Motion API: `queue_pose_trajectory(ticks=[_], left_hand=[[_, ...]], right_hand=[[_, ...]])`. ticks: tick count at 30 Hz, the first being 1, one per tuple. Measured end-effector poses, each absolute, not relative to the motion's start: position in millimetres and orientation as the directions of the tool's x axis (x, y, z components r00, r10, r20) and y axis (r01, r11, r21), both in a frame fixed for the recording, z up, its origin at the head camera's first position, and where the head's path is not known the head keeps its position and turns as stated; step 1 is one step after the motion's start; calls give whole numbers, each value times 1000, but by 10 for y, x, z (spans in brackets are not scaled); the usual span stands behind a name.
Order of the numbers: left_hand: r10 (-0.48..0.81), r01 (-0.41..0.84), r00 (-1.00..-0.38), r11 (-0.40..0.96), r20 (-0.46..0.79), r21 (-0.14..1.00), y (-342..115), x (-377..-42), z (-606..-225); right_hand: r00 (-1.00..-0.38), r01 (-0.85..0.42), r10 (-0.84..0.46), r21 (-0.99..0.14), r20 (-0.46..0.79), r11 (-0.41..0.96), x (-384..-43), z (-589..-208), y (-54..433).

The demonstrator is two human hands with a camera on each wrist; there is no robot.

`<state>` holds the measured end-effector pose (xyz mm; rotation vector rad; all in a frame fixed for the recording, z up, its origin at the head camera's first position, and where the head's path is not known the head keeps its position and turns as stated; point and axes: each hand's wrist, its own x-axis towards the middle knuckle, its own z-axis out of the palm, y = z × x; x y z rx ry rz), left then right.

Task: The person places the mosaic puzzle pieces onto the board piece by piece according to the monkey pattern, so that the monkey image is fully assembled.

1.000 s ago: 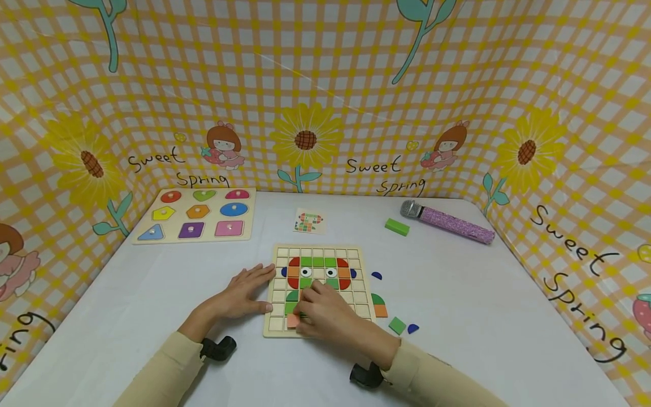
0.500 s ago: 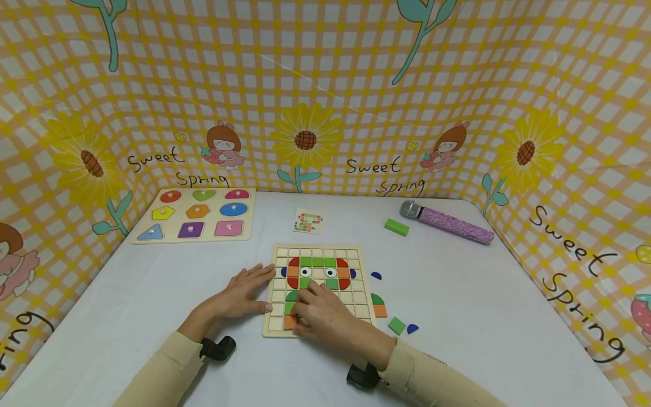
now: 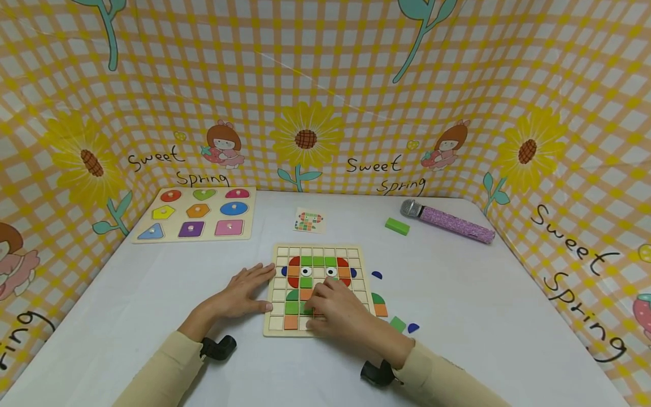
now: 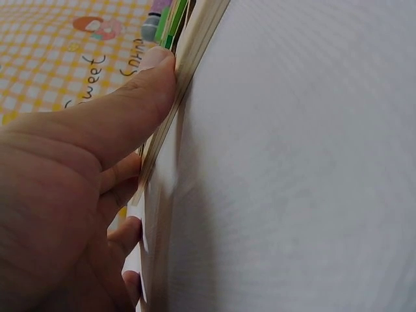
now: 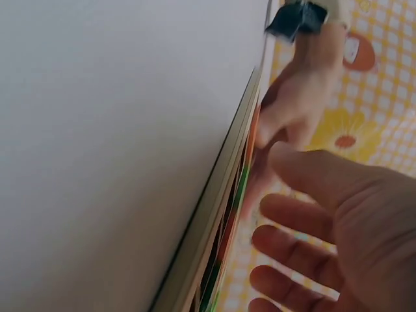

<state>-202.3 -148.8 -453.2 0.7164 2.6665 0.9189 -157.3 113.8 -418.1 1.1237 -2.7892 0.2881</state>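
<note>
A wooden grid board (image 3: 276,324) lies in front of me, with coloured tiles forming a figure with two eye tiles (image 3: 306,271). My left hand (image 3: 244,291) rests along its left edge, fingers extended; the left wrist view shows the thumb (image 4: 140,104) against the board's side. Over the lower middle of the board is my right hand (image 3: 341,308), its fingers bent loosely downward and covering some cells. In the right wrist view its thumb (image 5: 318,172) and fingers are apart with nothing between them. An orange square tile (image 3: 290,322) sits in a bottom-row cell.
Right of the board lie a green quarter-round (image 3: 377,298), an orange square (image 3: 381,310), a green square (image 3: 398,324) and blue half-rounds (image 3: 413,328). Farther back are a pattern card (image 3: 309,220), a green block (image 3: 396,226), a microphone (image 3: 452,223) and a knobbed shape puzzle (image 3: 215,212).
The orange square has settled into its bottom-row cell under my right fingers. My right hand has then moved right, uncovering orange and green tiles. The left hand stays still.
</note>
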Motion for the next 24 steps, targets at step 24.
queue_pose_trajectory(ticks=[24], left_hand=[[534,393,-844,681,-50,618,-1496,-2029,-4540]], right_hand=[[-876,-465,-448,-73,179,882,-1362,-4168,2378]])
